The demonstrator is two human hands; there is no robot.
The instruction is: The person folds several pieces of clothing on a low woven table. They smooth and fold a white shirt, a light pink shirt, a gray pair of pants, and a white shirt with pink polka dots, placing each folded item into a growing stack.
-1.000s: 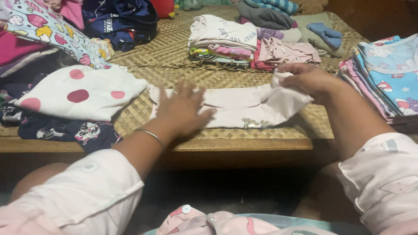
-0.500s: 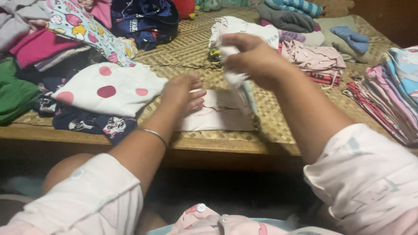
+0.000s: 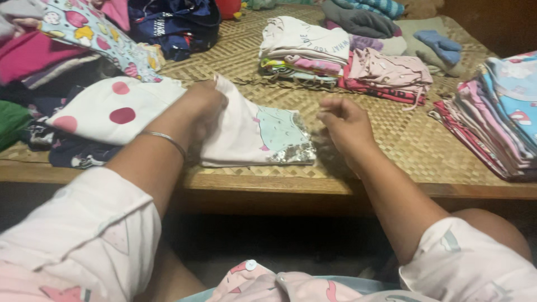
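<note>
Left hand [image 3: 204, 106] grips folded pink garment [image 3: 254, 137] at left edge; right hand [image 3: 344, 126] loosely curled, empty, just right of it.

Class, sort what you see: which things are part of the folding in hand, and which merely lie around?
In hand: left hand; right hand; folded pale pink garment.
Lying about: white red-dotted cloth; folded stack; striped pile; woven mat.

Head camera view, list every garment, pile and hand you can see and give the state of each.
Pale pink garment: folded, flat on mat.
Left hand: gripping its left edge.
Right hand: loosely curled, empty, beside it.
Polka-dot garment: folded.
Middle stack: folded, tidy.
Right stack: folded, tidy.
Left heap: unfolded, jumbled.
</note>
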